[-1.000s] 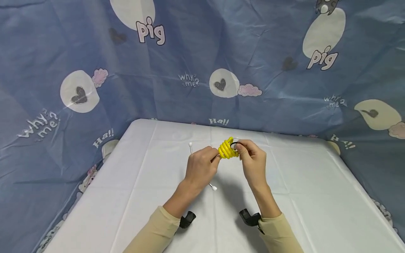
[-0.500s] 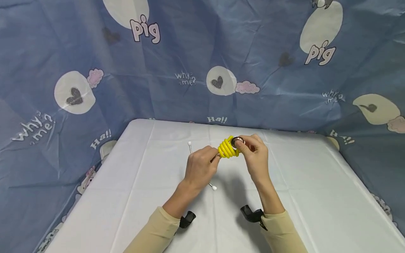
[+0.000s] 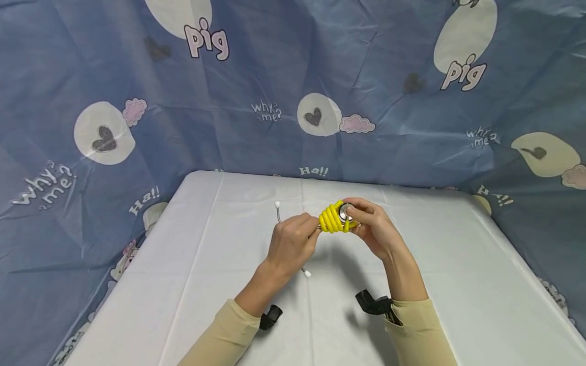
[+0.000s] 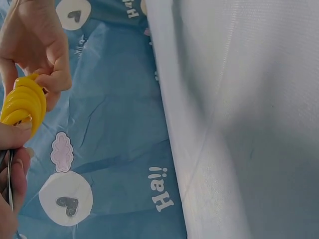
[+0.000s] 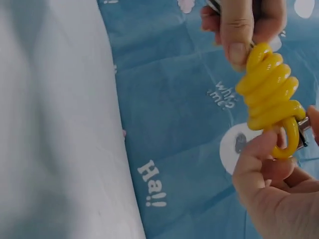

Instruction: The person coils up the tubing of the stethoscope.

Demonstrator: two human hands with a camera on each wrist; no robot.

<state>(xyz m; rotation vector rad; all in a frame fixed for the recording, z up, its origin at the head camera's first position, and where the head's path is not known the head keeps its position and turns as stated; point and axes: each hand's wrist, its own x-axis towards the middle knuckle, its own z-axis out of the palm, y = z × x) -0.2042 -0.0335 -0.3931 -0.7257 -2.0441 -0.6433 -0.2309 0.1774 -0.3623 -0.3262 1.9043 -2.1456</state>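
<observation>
A stethoscope with its yellow tubing (image 3: 331, 219) wound into a tight coil is held up over the table between both hands. My left hand (image 3: 293, 241) grips its metal ear tubes just beside the coil; white ear tips (image 3: 276, 204) stick out on either side of that hand. At the other end, my right hand (image 3: 382, 231) holds the round silver chest piece (image 3: 346, 211), thumb across its face. In the right wrist view, a loop of tubing (image 5: 290, 139) hangs below the coil against the right fingers, and the chest piece is mostly hidden.
A white cloth covers the table (image 3: 238, 244). Behind and around it hangs a blue printed curtain (image 3: 256, 147). Black camera mounts (image 3: 375, 303) sit on both wrists, near the cream sleeves (image 3: 421, 330).
My right hand has shifted slightly right and rolled, with its thumb now lying over the chest piece. The chest piece has turned its flat face into view. My left hand stays nearly still.
</observation>
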